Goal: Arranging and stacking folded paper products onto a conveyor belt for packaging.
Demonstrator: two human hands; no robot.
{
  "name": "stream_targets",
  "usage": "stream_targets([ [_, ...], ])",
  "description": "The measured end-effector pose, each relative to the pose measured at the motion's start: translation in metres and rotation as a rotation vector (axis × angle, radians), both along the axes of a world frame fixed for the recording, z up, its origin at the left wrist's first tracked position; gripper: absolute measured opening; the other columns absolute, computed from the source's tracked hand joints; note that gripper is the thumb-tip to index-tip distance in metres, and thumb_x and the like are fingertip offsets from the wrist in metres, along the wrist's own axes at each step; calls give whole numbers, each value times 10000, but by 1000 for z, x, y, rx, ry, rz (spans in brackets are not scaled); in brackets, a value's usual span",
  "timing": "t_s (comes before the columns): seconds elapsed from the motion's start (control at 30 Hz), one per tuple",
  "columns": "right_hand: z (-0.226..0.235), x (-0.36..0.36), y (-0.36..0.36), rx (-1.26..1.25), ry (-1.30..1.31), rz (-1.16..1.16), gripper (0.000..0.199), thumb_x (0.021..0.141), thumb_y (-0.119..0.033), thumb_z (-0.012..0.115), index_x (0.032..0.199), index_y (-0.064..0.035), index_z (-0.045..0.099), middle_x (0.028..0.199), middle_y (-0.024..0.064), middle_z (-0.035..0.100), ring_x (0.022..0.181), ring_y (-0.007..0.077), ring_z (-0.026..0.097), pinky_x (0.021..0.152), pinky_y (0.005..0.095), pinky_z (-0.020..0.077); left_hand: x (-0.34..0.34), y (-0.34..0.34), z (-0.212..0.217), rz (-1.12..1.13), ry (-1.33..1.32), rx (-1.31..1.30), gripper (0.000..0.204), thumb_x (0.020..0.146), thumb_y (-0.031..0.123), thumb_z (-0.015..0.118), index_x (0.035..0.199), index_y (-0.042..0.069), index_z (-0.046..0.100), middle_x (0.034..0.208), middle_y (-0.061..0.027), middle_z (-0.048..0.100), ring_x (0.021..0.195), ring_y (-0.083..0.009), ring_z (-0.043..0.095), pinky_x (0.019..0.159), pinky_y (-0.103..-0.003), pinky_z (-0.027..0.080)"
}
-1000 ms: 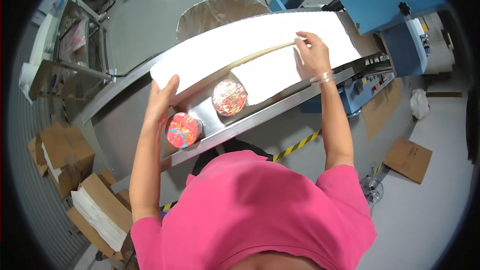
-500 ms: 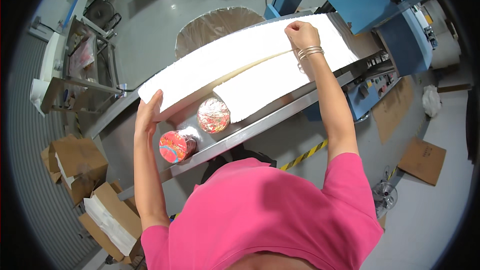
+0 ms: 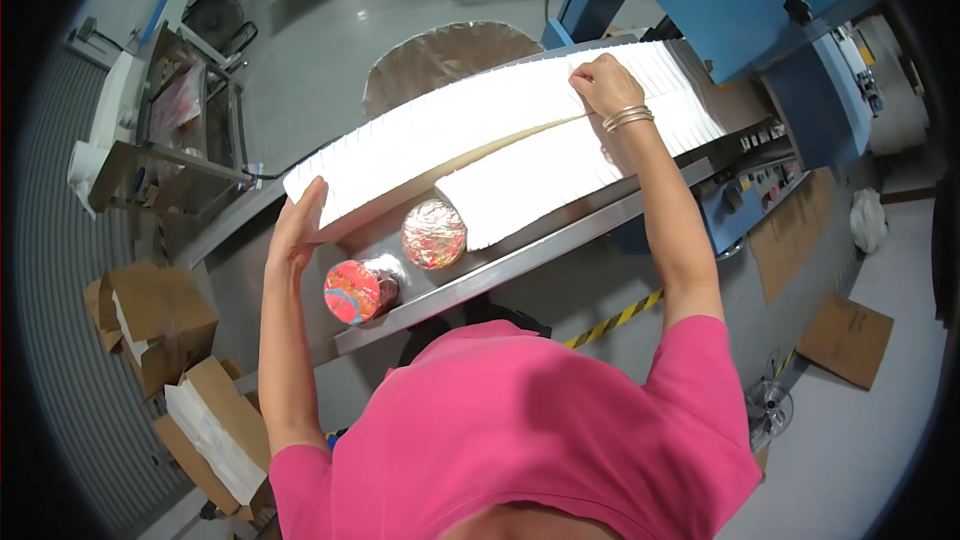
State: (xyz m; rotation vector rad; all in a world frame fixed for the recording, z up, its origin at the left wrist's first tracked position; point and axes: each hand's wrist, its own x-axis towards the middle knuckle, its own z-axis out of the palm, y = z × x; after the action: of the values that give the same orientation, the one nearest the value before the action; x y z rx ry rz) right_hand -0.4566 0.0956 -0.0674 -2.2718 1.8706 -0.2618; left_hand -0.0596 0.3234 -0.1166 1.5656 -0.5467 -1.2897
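Two long rows of white stacked sheets (image 3: pixel 520 190), likely paper, lie side by side on a metal trough-like table (image 3: pixel 450 290). My left hand (image 3: pixel 298 225) holds the left end of the far row (image 3: pixel 430 120), its thumb up along the near side and the other fingers partly hidden. My right hand (image 3: pixel 610 88), with bracelets at the wrist, rests closed on top of the far row towards its right end. Its fingers curl down, and whatever they pinch is hidden. A foil-topped round roll (image 3: pixel 434 234) touches the near row's left end. A red-ended cylinder (image 3: pixel 358 290) lies nearer to me.
A blue machine (image 3: pixel 740 0) stands over the right end of the table. Beyond the far edge is a large bin with a clear plastic liner (image 3: pixel 440 55). Opened cardboard boxes (image 3: pixel 165 325) are at the left. Yellow-black tape (image 3: pixel 620 320) marks the floor below the table.
The view has shifted slightly, so the table sits a little lower. Thin dark lines between sheets show more clearly in both rows. My right hand's fingers lie more curled and flatter; my left stays put.
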Motion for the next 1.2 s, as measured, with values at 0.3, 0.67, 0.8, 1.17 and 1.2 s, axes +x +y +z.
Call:
stream_targets([
  [0.3,-16,11,-6,-208,322,220,639,841,-607,449,865,-36,737,1467,136,307,1371,396,152,1068,511,165,-18,-14,19,-59,-44,-110,562,792,192,710,1250,-25,466,1184,-105,559,1099,-201,516,933,-291,407],
  [0.67,-33,172,88,-101,152,352,634,839,-604,440,808,-45,737,1446,147,334,1356,369,209,1047,517,233,130,101,7,83,4,-45,593,813,177,688,1308,-16,424,1286,-99,501,1206,-200,456,999,-325,365],
  [0.8,-18,226,147,16,70,343,594,819,-536,501,991,-1,693,1394,203,376,1332,376,232,1035,465,253,192,139,9,96,-8,61,613,799,214,708,1299,-8,432,1261,-89,513,1158,-201,482,974,-336,376],
  [1.17,-14,224,183,-61,118,154,694,817,-587,456,921,57,693,1434,198,321,1349,372,218,1048,497,233,221,138,13,-35,-91,99,668,768,262,739,1300,-2,433,1235,-86,521,1117,-221,498,951,-343,379],
  [1.2,-14,217,191,-238,146,105,637,810,-559,515,908,45,692,1379,210,382,1300,363,293,1015,468,289,220,135,9,-48,-91,86,668,771,256,736,1304,-5,430,1236,-87,521,1116,-222,498,956,-341,373],
])
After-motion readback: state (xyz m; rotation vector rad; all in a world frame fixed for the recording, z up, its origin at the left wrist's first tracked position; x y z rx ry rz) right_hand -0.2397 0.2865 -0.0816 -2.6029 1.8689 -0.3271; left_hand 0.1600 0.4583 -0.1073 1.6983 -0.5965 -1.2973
